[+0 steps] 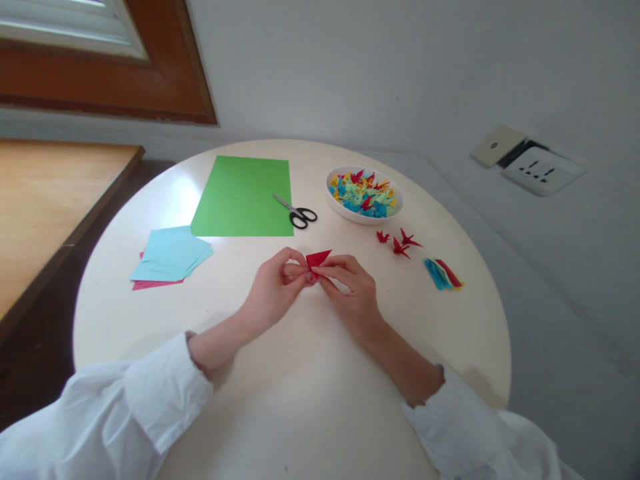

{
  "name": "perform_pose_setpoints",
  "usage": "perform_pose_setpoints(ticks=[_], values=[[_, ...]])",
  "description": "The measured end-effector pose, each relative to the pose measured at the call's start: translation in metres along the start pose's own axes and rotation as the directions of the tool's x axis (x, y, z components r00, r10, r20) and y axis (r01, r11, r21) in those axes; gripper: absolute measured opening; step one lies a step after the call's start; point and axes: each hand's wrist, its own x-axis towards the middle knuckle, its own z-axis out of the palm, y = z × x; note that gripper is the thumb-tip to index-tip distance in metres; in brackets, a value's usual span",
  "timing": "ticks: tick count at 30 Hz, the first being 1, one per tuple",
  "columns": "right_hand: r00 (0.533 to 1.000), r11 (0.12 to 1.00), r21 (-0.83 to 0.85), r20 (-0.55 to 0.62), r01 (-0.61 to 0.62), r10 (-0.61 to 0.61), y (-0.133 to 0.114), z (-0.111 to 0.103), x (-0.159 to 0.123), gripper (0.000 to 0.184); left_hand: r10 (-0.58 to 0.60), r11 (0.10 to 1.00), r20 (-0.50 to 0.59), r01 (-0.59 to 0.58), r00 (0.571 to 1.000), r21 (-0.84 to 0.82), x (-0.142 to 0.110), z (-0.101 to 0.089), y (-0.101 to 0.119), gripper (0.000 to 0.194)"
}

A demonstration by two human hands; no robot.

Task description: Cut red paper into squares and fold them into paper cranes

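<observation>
Between my hands, above the middle of the round table, is a small folded piece of red paper (318,258). My left hand (274,283) pinches its left side between thumb and fingers. From the right, my right hand (351,291) grips the lower right part, fingertips close to those of the left. A pointed red flap stands up above the fingers; the lower folds are partly covered by them. To the right of my hands lie three small red paper cranes (400,247).
A white bowl (364,218) full of colourful paper cranes stands at the back right. Black-handled scissors (299,217) overlap a green sheet (243,200). Light blue paper squares (170,253) lie on the left over pink ones. Coloured paper strips (443,274) rest near the table's right edge.
</observation>
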Motion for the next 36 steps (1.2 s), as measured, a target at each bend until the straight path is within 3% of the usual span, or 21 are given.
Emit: perform_pose_setpoints(ticks=[11, 20, 26, 32, 36], values=[[0.999, 1.0, -0.004, 0.047, 0.026, -0.026, 0.003, 0.0, -0.001, 0.025, 0.05, 0.998, -0.006, -0.05, 0.999, 0.049, 0.0, -0.001, 0.001, 0.016], [0.996, 0.997, -0.057, 0.079, 0.048, -0.044, 0.005, 0.003, -0.003, 0.03, 0.031, 0.999, -0.018, -0.03, 0.999, 0.043, 0.001, -0.002, 0.003, 0.026], [0.996, 0.998, -0.051, 0.08, 0.044, -0.04, 0.001, 0.001, -0.002, 0.029, 0.029, 0.998, -0.028, -0.028, 0.999, 0.059, 0.001, -0.003, 0.001, 0.023], [0.995, 0.992, -0.096, -0.06, -0.082, 0.076, -0.006, -0.003, 0.002, 0.01, 0.045, 0.99, 0.002, -0.045, 0.999, 0.135, -0.001, -0.004, -0.001, 0.024], [0.98, 0.98, -0.06, -0.063, -0.19, 0.186, -0.004, -0.002, 0.003, 0.013, 0.053, 0.979, 0.042, -0.061, 0.998, 0.196, -0.004, -0.004, -0.001, 0.023]])
